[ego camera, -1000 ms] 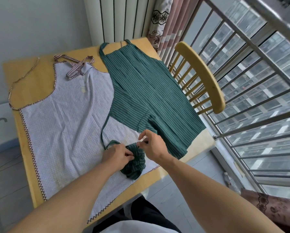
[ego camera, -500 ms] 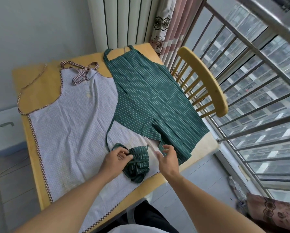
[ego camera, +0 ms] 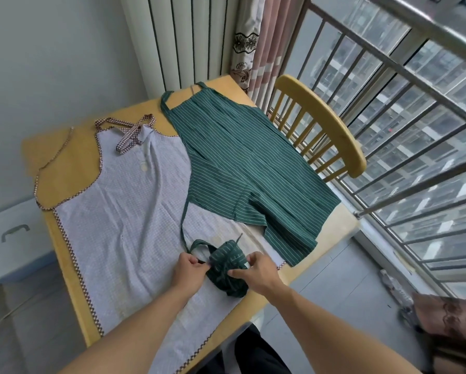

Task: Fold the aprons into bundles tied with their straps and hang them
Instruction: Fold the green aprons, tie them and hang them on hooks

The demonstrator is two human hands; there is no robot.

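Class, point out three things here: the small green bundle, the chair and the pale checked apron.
green bundle [ego camera: 227, 261]: head view, on its striped top.
chair [ego camera: 324, 118]: head view, on the curved top rail.
pale checked apron [ego camera: 123, 211]: head view, on the flat middle of the cloth.

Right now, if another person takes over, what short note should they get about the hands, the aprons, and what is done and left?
Left hand pinches the green strap beside the green bundle. Right hand grips the bundle, which lies on the white checked apron.
Done: one green bundle rolled.
Left: finish tying it; fold the flat green striped apron and the white one; hang all.
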